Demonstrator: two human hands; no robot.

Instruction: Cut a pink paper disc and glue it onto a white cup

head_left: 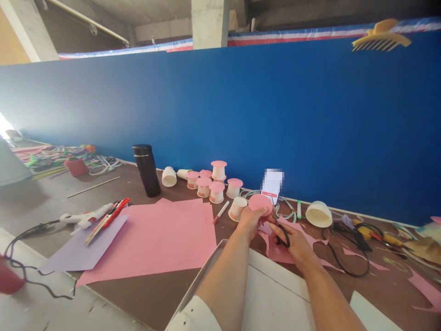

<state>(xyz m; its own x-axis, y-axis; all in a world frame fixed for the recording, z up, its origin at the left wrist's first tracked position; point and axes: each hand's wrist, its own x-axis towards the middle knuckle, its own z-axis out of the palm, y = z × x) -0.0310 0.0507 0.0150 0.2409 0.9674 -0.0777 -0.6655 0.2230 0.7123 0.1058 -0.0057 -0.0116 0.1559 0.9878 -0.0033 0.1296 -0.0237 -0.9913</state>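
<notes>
My left hand (252, 219) pinches a round pink paper disc (259, 204) by its near edge. Wrapped round the black handles of a pair of scissors (283, 235) is my right hand (292, 242), with the blades pointing up along the disc's right edge. Pink paper scraps (280, 252) lie beneath both hands. Just left of the disc a white paper cup (237, 208) stands on the table. Behind it, several upturned cups (217, 193) carry pink discs on top, one stacked above the others.
Pink sheets (165, 239) cover the table's middle, with a purple sheet (86, 248), utility knife (108, 219) and glue gun (86, 215) at left. A black bottle (147, 172), marker (221, 212), phone (271, 184), paper bowl (319, 214) and black cable (347, 273) lie around. A blue partition (206, 110) stands behind.
</notes>
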